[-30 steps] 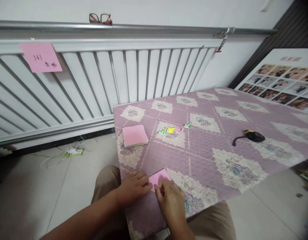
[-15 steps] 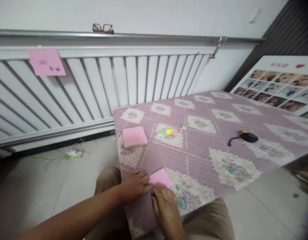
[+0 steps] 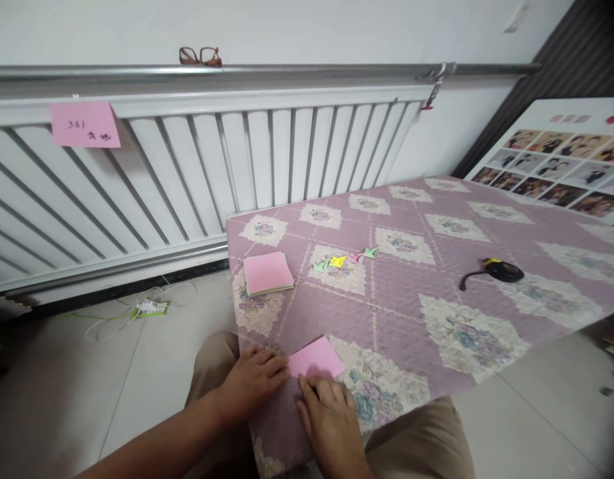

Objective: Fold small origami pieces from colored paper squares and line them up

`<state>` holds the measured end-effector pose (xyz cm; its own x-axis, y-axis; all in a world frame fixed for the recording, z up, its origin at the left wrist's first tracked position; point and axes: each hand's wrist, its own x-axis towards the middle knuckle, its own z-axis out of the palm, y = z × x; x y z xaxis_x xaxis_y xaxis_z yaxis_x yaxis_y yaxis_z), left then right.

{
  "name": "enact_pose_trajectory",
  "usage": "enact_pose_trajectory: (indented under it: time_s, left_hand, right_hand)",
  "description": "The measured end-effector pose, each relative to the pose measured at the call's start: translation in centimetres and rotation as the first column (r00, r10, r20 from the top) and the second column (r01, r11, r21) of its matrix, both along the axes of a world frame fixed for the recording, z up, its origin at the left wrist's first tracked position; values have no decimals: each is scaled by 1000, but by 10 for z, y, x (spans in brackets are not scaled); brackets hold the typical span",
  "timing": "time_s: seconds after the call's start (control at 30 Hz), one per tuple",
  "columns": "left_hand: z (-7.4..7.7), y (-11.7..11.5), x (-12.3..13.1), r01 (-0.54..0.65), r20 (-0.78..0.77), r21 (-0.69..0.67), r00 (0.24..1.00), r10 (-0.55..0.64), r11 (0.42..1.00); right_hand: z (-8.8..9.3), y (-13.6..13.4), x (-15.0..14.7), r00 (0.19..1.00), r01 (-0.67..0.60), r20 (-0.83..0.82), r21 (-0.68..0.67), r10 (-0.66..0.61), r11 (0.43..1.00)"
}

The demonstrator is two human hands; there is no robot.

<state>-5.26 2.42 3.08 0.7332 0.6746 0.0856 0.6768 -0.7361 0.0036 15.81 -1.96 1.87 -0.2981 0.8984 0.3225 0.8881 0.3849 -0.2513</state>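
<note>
A folded pink paper lies near the front edge of the quilted purple surface. My left hand rests flat with its fingertips pressing the paper's left edge. My right hand lies just below the paper, fingers together and pressing along its lower edge. Neither hand lifts the sheet; both hold it down against the cloth.
A stack of pink paper squares sits at the back left of the surface. Several small folded paper shapes lie in a row beyond. A black object lies to the right. Behind stand a white radiator and a photo board.
My hands have slid a little toward me and leftward along the paper, so more of the pink sheet shows. The view has shifted slightly.
</note>
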Motion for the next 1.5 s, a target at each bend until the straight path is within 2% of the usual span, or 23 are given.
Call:
enact_pose_trajectory:
  time_s: [0.1,0.23,0.43,0.57,0.67,0.77,0.87,0.97,1.13,1.23,1.33,1.5]
  left_hand:
    - [-1,-4,-4,-79,-24,-21,997,79,997]
    - [-2,-7,-5,-125,-73,-37,990,122,991]
    - [-9,-10,-5,-150,-68,-34,987,148,988]
    - [-7,-9,-5,-153,-57,-39,987,150,987]
    - [-2,-8,-4,-131,-52,-36,990,129,991]
    - [2,-8,-3,-113,-42,-25,993,112,993]
    - [2,-7,-3,-111,-30,-17,993,111,994]
    - [1,-6,-5,-113,-20,-16,993,113,993]
    - [3,-5,-13,-147,60,-92,986,153,985]
    - [7,-6,-10,-241,128,-165,956,263,956]
    - [9,-7,2,-309,211,-196,914,347,931]
    - [5,0,27,-251,309,-184,903,298,950]
  right_hand:
    - [-1,0,3,1000,-7,9,13,7,1000]
    - [-4,-1,12,1000,-14,21,63,13,998]
    - [-8,-7,24,999,-2,39,104,-2,995]
    - [-10,-11,31,999,13,36,121,-18,993]
    - [-2,-12,34,999,47,22,112,-50,993]
    - [14,-10,27,997,78,-25,85,-76,993]
    - [28,1,8,997,12,-72,22,-11,1000]
    - [28,17,-7,996,-44,-82,-17,43,999]
    - [12,36,2,993,-112,-46,-49,109,993]
    - [6,37,10,982,-172,70,-14,173,985]
    - [5,36,10,975,-186,127,17,183,982]
    - [9,35,6,977,-154,153,43,146,987]
